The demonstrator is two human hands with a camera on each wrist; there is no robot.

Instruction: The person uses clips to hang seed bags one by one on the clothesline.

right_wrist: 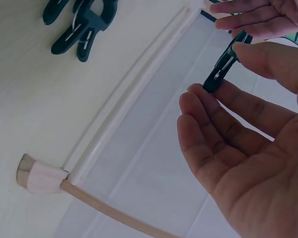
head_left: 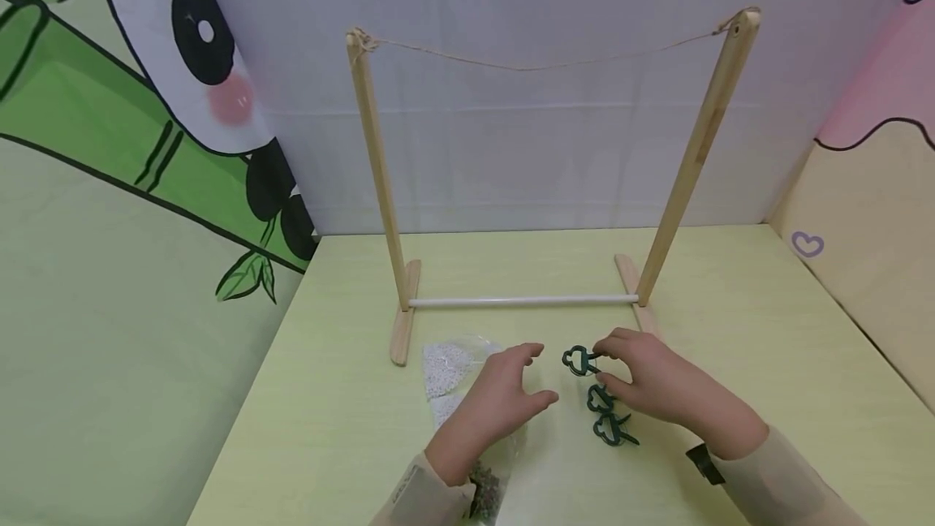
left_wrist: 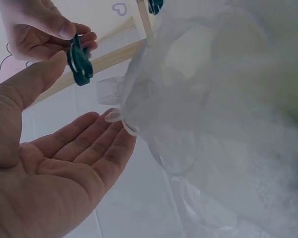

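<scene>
One pale tabletop (head_left: 329, 428) stretches before us, and on it stands a wooden frame (head_left: 377, 161), with a white rod (head_left: 519, 300) low between its posts and a thin string (head_left: 526, 69) sagging between their tops. A clear plastic bag (head_left: 445, 368) lies partly hidden by our left hand (head_left: 504, 392), which is spread wide, thumb well apart from the fingers, holding nothing. Our right hand (head_left: 650, 376) pinches one dark green clip (right_wrist: 226, 60) by its handles, the ring end toward our left hand. Two more clips (right_wrist: 87, 22) lie near it, closer to us. We judge the step in hand to be taking up this clip; the next move seems to call for a firm pinch, clear of the other two.
</scene>
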